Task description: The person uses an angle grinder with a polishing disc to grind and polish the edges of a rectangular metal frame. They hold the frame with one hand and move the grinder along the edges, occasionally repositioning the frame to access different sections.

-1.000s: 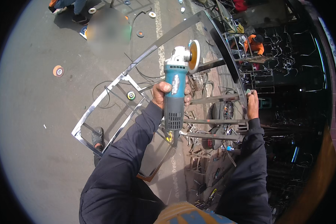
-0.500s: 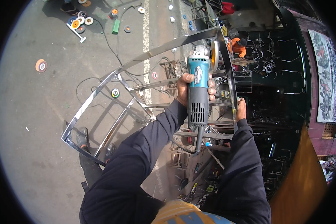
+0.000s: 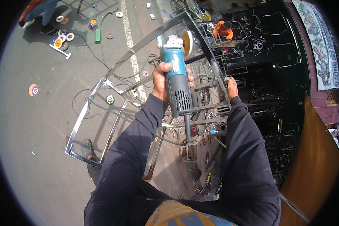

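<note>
My left hand (image 3: 161, 81) is wrapped round the body of a teal-and-black angle grinder (image 3: 175, 67), thumb on one side and fingertips showing on the other. A yellow-and-white disc (image 3: 188, 43) sits at the grinder's far end, next to the right bar of a welded metal frame (image 3: 139, 47). My right hand (image 3: 232, 87) closes on that frame's right bar, with most of its fingers hidden behind it. The frame's left part (image 3: 79, 126) is shiny, while its far bar looks duller. From the grinder's near end a dark power cord (image 3: 188, 130) runs down and bends left.
Spare discs (image 3: 58, 42), a green block (image 3: 97, 35) and loose cables lie on the pavement. A person (image 3: 41, 15) stands at far left; another in orange (image 3: 224, 31) works at far right. Tools (image 3: 207, 180) litter the ground near me. A brown panel (image 3: 309, 158) stands at right.
The whole view has shifted, and the grinder now appears farther left and tilted. The frame's far corner has also moved left and up. More of the person at far left shows. Both hands keep their holds.
</note>
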A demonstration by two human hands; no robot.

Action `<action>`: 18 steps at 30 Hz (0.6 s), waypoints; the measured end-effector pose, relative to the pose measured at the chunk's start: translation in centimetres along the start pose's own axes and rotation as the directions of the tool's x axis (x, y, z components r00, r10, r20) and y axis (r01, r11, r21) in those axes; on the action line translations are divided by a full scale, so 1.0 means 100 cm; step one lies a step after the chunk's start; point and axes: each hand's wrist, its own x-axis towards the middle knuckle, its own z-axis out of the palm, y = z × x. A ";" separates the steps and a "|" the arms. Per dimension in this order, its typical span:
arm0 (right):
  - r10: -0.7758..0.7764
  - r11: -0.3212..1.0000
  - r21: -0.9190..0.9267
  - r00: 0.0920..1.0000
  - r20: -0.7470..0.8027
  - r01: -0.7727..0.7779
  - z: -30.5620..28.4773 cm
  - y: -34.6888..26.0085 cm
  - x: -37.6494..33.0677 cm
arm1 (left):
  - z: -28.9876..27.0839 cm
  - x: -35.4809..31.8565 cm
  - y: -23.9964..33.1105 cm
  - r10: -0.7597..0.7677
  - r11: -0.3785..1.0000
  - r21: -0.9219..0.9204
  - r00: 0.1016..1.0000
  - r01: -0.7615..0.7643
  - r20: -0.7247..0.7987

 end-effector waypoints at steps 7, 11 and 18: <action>-0.057 0.998 -0.015 0.998 0.024 0.058 0.004 0.011 0.005 | 0.018 -0.018 0.009 -0.009 0.963 0.267 0.992 0.042 -0.122; -0.006 0.999 0.038 1.000 0.007 0.005 0.008 0.013 0.007 | 0.037 -0.030 0.017 0.333 0.436 0.894 0.941 -0.104 -0.053; 0.010 0.985 0.171 0.999 -0.039 -0.003 0.010 0.003 0.008 | 0.053 0.001 0.086 0.495 -0.556 0.831 0.802 -0.003 0.334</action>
